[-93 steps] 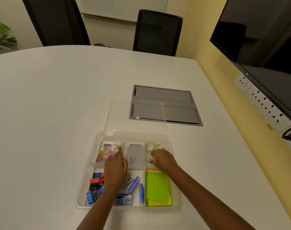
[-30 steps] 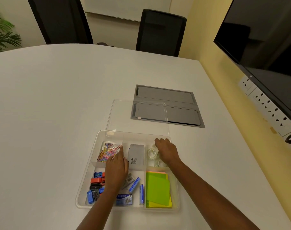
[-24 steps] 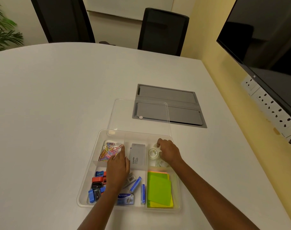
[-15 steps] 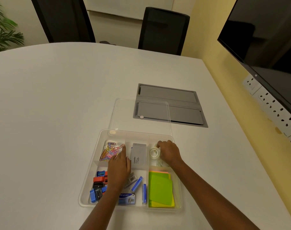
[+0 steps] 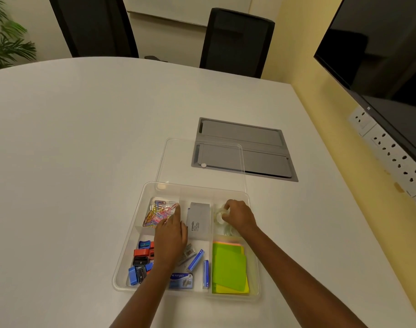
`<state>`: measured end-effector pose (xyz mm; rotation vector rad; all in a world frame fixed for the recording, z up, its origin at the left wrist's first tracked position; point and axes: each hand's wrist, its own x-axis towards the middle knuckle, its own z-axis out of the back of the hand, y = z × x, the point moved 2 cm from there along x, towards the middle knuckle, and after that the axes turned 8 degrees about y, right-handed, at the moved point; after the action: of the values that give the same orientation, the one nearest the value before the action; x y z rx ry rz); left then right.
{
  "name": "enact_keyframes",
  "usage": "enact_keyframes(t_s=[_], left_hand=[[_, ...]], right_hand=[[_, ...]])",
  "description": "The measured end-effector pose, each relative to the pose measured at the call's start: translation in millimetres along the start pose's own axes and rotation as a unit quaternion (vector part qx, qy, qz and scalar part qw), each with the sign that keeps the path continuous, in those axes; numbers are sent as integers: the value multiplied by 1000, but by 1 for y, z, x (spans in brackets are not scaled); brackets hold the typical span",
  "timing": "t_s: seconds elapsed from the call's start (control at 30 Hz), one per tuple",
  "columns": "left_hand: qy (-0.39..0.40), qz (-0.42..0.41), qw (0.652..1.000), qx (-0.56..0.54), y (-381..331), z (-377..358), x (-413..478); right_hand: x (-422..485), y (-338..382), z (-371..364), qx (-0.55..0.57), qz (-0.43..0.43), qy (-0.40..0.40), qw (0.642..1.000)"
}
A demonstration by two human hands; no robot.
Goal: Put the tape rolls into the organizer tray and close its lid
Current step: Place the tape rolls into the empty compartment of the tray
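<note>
A clear organizer tray (image 5: 124,263) sits on the white table in front of me. Its clear lid (image 5: 178,162) lies flat on the table just behind it. In the tray's back right compartment are clear tape rolls (image 5: 218,215), partly hidden by my right hand (image 5: 239,215), whose fingers are curled around one roll there. My left hand (image 5: 171,235) rests flat inside the tray, over the divider between the paper clips (image 5: 156,213) and the grey box (image 5: 198,221), holding nothing.
The tray also holds green and yellow sticky notes (image 5: 228,268), blue staple boxes (image 5: 195,260) and sharpeners (image 5: 140,261). A grey cable hatch (image 5: 261,150) is set in the table behind the lid. Two black chairs (image 5: 235,41) stand at the far edge; a screen (image 5: 379,55) hangs on the right wall.
My right hand shifted within the tape compartment, from its near part to its back, then settled with fingers on a roll. My left hand stayed put in the tray.
</note>
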<state>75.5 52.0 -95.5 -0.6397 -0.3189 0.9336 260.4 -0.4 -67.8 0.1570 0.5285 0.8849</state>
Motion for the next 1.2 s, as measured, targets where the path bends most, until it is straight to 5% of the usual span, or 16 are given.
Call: enact_keyframes(t_s=[0.27, 0.6, 0.9, 1.2], left_hand=[[-13, -3, 1000, -2, -1, 0, 1], [-17, -7, 1000, -6, -3, 1, -1], [-9, -1, 1000, -12, -3, 2, -1], [-5, 2, 1000, -11, -3, 2, -1]], right_hand=[[-1, -6, -2, 19, -5, -13, 1000], [5, -2, 2, -70, 18, 0, 997], [8, -11, -1, -279, 81, 11, 957], [10, -13, -9, -302, 75, -1, 950]])
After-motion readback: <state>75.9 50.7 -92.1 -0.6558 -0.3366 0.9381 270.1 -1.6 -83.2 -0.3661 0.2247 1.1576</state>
